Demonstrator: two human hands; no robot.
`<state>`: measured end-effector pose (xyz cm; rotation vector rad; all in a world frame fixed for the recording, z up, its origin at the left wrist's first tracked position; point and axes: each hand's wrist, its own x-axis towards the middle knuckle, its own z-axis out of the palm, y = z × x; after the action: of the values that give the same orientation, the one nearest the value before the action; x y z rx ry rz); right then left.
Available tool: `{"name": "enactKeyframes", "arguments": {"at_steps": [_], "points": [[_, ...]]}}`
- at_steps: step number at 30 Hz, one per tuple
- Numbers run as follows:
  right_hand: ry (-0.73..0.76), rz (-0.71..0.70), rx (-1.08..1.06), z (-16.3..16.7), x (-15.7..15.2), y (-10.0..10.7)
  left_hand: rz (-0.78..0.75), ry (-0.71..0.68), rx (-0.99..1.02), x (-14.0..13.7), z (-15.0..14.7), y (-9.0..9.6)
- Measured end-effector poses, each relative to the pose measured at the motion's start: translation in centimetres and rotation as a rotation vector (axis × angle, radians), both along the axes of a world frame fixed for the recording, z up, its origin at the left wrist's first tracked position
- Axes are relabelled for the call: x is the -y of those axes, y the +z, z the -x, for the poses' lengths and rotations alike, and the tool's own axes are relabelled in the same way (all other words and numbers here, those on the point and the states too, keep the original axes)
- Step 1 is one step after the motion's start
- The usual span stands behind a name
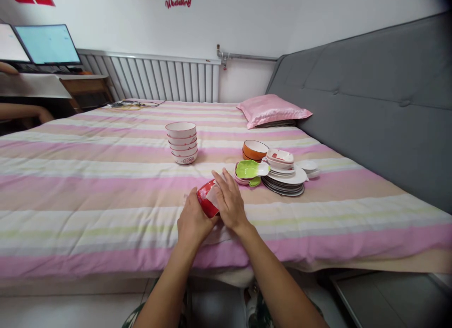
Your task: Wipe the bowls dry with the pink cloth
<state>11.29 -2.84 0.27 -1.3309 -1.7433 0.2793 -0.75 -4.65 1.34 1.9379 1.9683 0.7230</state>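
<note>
My left hand (pixel 193 220) grips a small red bowl (pixel 208 208) with a pale floral pattern, tilted on its side just above the near part of the bed. Against the bowl's side, my right hand (pixel 231 203) presses a thin white tissue or cloth (pixel 212 196), its fingers bent over it. Beyond my hands stands a stack of several white bowls (pixel 181 144) with red rims. Just right of my right hand lie green leaf-shaped dishes (pixel 248 169), close to a pile of white plates (pixel 291 177). My palms hide part of the red bowl.
Orange bowls (pixel 254 150), small square dishes (pixel 280 157) and white spoon-like pieces (pixel 308 167) cluster on the right. A pink pillow (pixel 273 110) lies by the grey headboard (pixel 367 87). Cables (pixel 136 104) rest at the far edge. Another person's arm (pixel 21 112) shows at left.
</note>
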Motion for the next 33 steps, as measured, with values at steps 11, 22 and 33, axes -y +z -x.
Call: {"name": "enactKeyframes", "arguments": {"at_steps": [11,22,33], "points": [[0.052,0.023,-0.560,-0.7,-2.1,-2.3,0.038,-0.010,-0.047,-0.1,-0.5,0.4],[0.033,0.252,-1.220,-0.7,-4.0,-4.2,0.014,-0.021,-0.051,0.0,-0.4,0.4],[0.063,0.014,-0.762,-0.6,-2.3,-2.0,0.004,-0.025,-0.045,0.2,-0.5,0.7]]}}
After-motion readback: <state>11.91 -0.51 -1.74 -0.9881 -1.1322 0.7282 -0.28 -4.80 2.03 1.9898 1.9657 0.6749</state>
